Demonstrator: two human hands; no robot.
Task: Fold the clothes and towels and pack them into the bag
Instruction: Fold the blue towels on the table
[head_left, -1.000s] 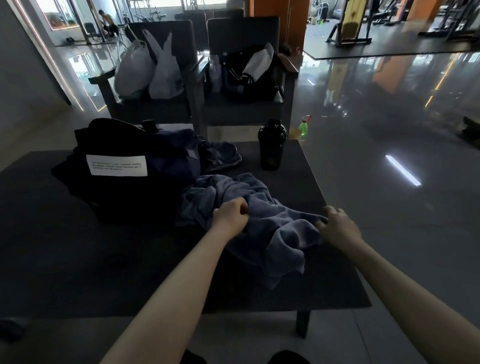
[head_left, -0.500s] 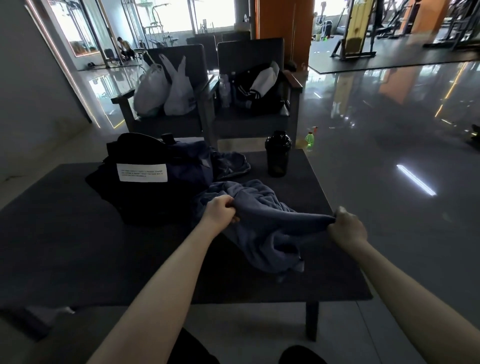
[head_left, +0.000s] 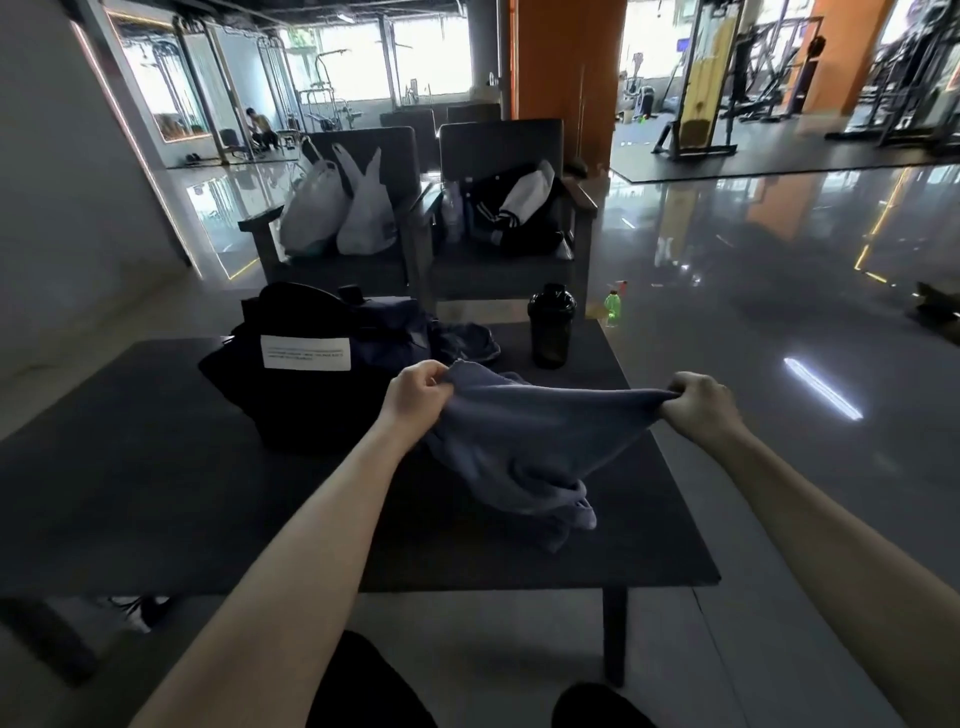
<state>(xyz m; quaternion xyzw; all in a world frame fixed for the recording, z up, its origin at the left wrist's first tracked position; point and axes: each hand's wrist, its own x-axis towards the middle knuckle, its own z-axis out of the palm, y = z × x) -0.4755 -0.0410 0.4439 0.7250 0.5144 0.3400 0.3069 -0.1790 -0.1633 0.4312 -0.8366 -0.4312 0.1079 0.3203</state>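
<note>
Under both hands, a big dark table (head_left: 130, 493). Far past the hands, two dark chairs side by side: one chair (head_left: 337, 273) with white plastic bags (head_left: 337, 208) on the seat, the other chair (head_left: 498, 273) with a black jacket (head_left: 509, 213) with white stripes.

Just past the left hand (head_left: 418, 397) and a bit to its left, a black bag (head_left: 311, 400) on the table, with a white label (head_left: 305, 352) on the near side.

Between the two hands, a blue-grey towel (head_left: 524, 447), held up off the table and pulled into a straight top edge from hand to hand. Below the hands, the rest of the towel hanging in a bunch, low end down on the table.

Left hand curled tight, pinching one top corner of the towel with thumb and fingers. Right hand (head_left: 701, 402) curled tight too, pinching the other top corner. Hands well apart.

Just past the left hand, beside the bag, a crumpled blue cloth (head_left: 467, 340). Past the hands and between them, a black bottle (head_left: 551, 327) standing up near the table's far edge. On the floor past that bottle, a small green bottle (head_left: 613, 304).
</note>
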